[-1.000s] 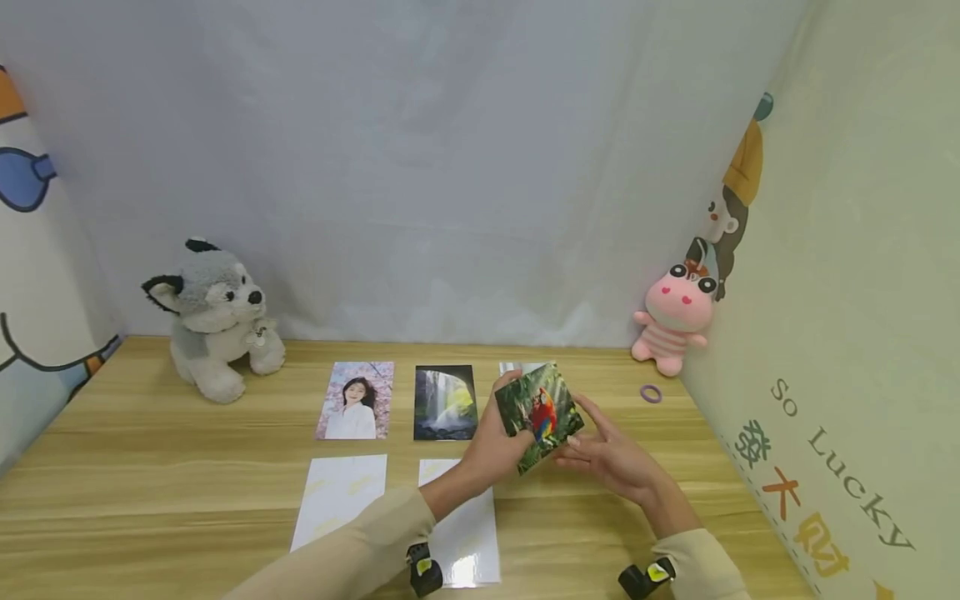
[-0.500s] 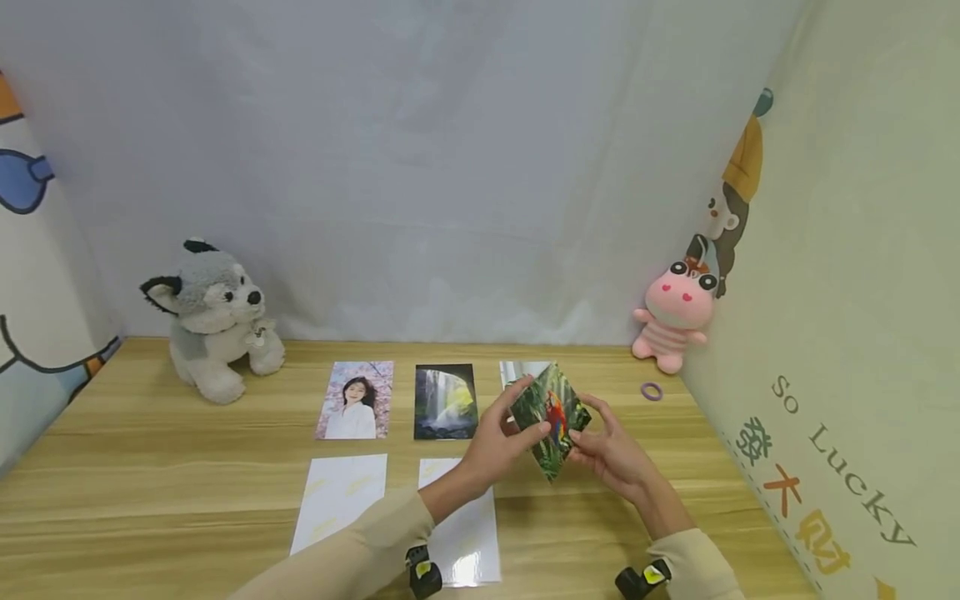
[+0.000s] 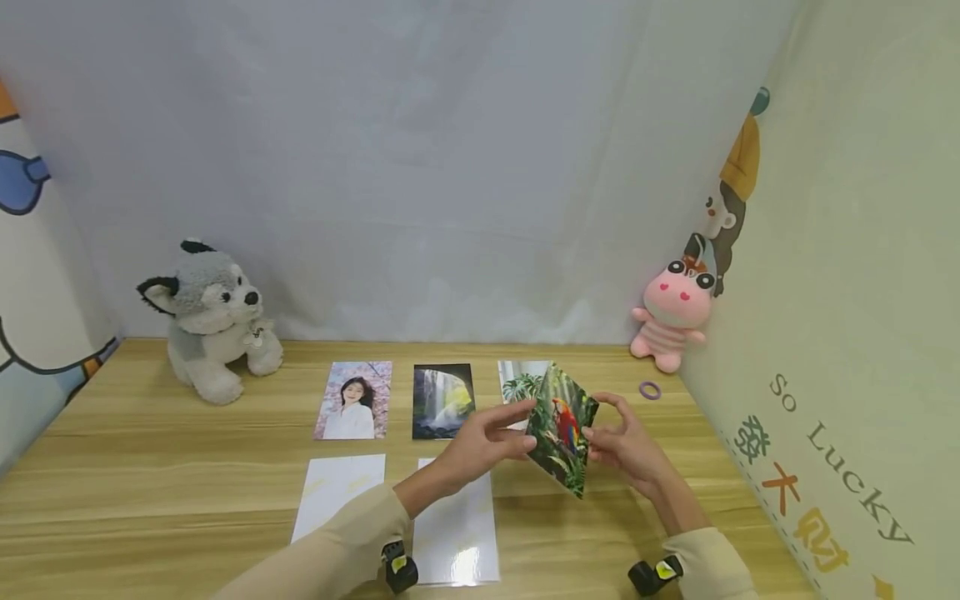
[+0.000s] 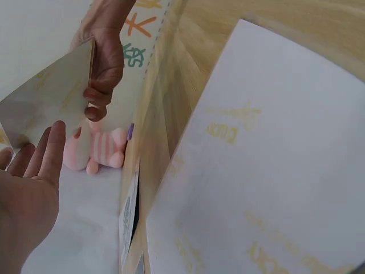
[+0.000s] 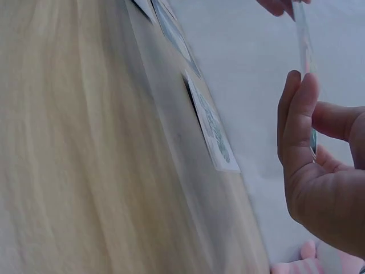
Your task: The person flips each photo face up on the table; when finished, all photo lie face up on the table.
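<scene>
In the head view, my right hand [image 3: 626, 442] pinches a parrot photo [image 3: 566, 421] by its right edge, holding it tilted above the table. The photo's edge looks thick in the left wrist view; whether more cards lie behind it I cannot tell. Its pale back [image 4: 54, 88] faces the left wrist camera. At the photo's left edge is my left hand [image 3: 487, 446], its fingers mostly straight and touching or very near it. Behind the held photo, a plant photo [image 3: 521, 379] is partly covered. A waterfall photo [image 3: 442, 402] and a portrait photo [image 3: 352, 400] continue that row.
Two white-backed sheets [image 3: 341, 492] lie nearer, one partly under the left forearm. A husky plush [image 3: 213, 321] sits at the back left of the wooden table [image 3: 187, 467]. A pink plush [image 3: 671, 317] and a purple ring [image 3: 650, 390] are at the back right.
The parrot photo has moved right and turned, uncovering more of the plant photo. My right hand has taken hold of its right edge. My left hand has slid back toward the left edge.
</scene>
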Demonstrator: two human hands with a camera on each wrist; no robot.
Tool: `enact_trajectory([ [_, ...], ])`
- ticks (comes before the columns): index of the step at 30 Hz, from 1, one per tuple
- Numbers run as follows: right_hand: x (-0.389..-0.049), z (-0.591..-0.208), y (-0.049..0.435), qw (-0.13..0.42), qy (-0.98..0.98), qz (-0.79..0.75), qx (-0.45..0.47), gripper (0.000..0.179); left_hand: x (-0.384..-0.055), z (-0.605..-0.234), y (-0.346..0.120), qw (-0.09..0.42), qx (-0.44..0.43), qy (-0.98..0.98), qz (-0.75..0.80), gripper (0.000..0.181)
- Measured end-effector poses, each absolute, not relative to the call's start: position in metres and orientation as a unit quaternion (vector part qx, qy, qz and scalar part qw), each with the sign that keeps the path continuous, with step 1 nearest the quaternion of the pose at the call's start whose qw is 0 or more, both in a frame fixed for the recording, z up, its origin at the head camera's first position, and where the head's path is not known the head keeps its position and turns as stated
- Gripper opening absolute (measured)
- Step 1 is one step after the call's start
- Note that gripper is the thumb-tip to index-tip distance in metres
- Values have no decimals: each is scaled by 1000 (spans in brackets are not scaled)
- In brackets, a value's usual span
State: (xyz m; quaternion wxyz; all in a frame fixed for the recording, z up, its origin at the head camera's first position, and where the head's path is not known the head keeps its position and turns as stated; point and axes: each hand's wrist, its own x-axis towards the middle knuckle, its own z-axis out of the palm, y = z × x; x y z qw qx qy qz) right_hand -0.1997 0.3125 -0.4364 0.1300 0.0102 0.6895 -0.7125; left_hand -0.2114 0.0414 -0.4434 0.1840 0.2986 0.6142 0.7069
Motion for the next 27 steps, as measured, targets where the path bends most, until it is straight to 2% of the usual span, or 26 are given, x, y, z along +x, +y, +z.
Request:
enact_trajectory([
  [4, -200, -433, 315, 121, 699, -705, -6, 60, -211, -446, 35, 176, 306, 656, 667, 66],
  [9, -203, -431, 318, 109, 722, -682, -22, 58, -207, -448, 31, 143, 321, 720, 599, 68],
  [13, -202, -429, 320, 108, 754, -647, -32, 65, -204, -449, 28, 128, 342, 748, 554, 70],
  [19, -201, -426, 322, 114, 775, -620, -46, 71, -203, -453, 27, 152, 357, 750, 535, 69],
  [27, -203, -435, 327, 137, 793, -588, -80, 67, -196, -460, 32, 180, 347, 774, 498, 63],
])
